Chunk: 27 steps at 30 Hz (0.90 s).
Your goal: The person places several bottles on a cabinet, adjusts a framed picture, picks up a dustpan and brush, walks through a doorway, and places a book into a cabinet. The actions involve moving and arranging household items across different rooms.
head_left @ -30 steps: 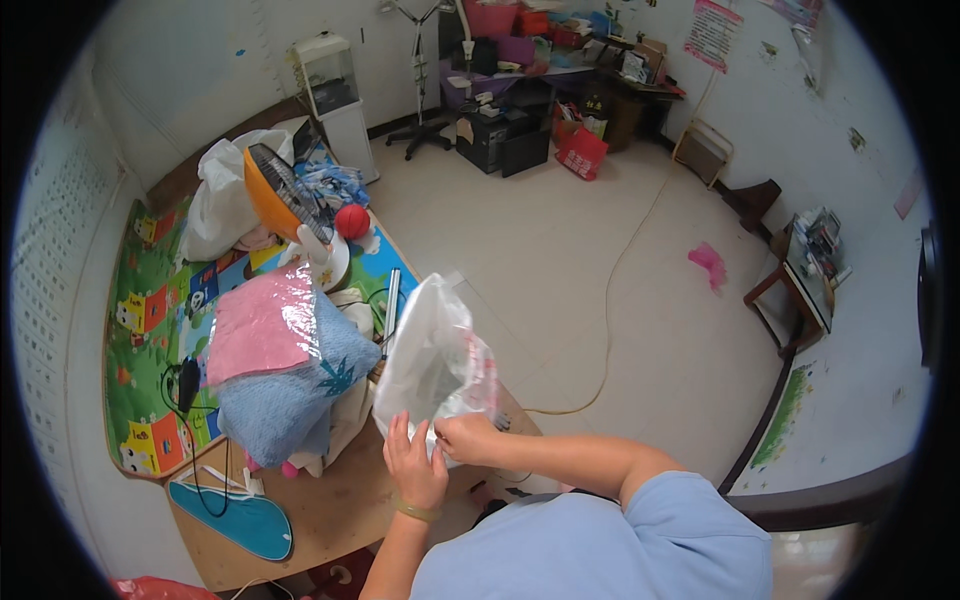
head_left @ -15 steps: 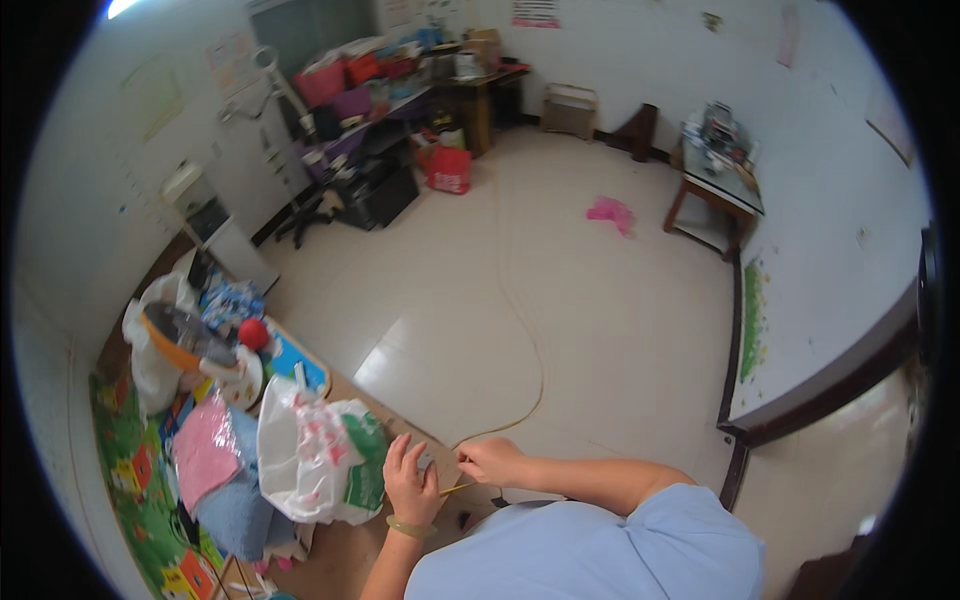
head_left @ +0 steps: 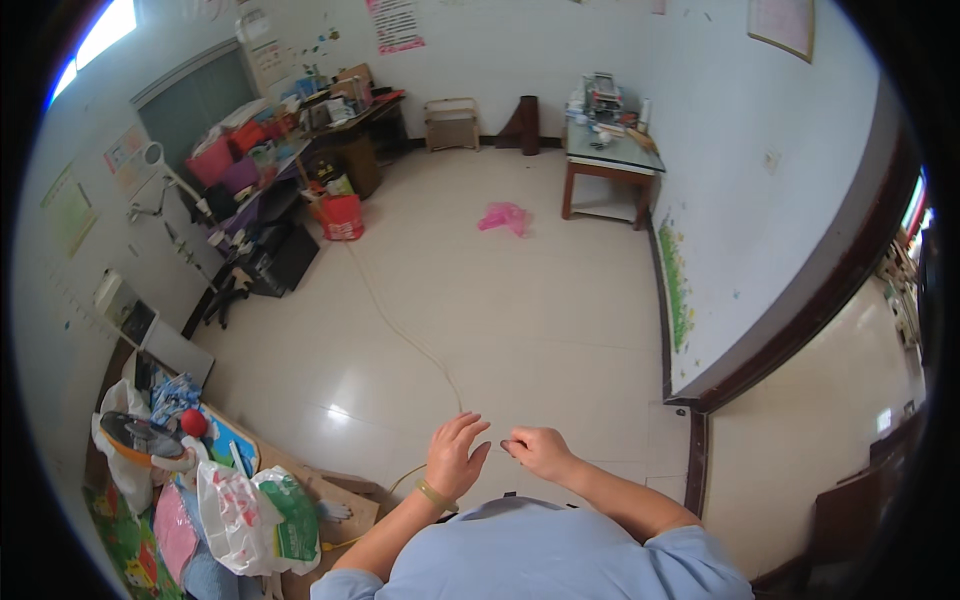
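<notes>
In front of my body, my left hand (head_left: 458,462) is raised with its fingers apart, holding nothing that I can see. A pale ring bangle (head_left: 434,494) sits on that wrist. To its right, my right hand (head_left: 541,453) is closed, thumb against bent fingers; whatever it may hold is too small or hidden to name. A thin yellow cable (head_left: 410,338) trails over the floor toward my left hand and passes out of sight behind it. Its near part shows again left of the wrist, reaching the low table beside a white and green plastic bag (head_left: 262,520).
The low table (head_left: 345,497) at near left carries bags, folded cloths and a red ball (head_left: 194,422). A crumpled pink bag (head_left: 506,219) lies on the tiled floor (head_left: 540,310). A glass-topped table (head_left: 612,150) stands far right, a cluttered desk far left. A doorway opens at right.
My view has swung right and up. Both hands have come away from the low table's edge; my right hand is apart from the cable it was pinching beside.
</notes>
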{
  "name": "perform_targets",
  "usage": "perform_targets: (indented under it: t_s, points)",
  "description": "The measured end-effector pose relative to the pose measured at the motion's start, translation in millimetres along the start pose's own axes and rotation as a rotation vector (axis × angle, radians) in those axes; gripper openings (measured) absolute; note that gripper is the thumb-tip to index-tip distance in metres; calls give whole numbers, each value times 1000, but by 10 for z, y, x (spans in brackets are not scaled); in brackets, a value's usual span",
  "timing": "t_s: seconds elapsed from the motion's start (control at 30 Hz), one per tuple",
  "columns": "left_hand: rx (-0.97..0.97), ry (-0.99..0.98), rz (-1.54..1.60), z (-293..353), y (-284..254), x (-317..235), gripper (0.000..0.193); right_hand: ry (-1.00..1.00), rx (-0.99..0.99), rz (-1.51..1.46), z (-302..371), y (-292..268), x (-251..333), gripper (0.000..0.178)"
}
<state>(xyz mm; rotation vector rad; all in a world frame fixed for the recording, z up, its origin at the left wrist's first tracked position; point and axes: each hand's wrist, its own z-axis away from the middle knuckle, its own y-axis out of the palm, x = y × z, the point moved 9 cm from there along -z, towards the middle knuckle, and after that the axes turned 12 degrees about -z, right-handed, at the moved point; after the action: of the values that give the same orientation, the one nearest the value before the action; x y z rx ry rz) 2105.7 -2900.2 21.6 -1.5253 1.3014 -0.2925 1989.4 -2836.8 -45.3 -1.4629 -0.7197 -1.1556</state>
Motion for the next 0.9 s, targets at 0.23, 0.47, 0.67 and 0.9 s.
perform_targets:
  t_s: [0.23, 0.47, 0.67, 0.9]
  points:
    - [92, 147, 124, -499, 510, -501, 27, 26, -282, -128, 421, -794, -324, 17]
    - [169, 168, 230, -804, 872, -562, 21, 92, -409, -166, 539, -1107, -383, 15]
    - [351, 61, 259, -1179, 1186, -384, 19, 101, -474, -110, 350, -1293, -460, 15]
    - [78, 188, 396, -1902, 1182, -190, 18, 170, -541, -130, -175, -1464, -577, 15]
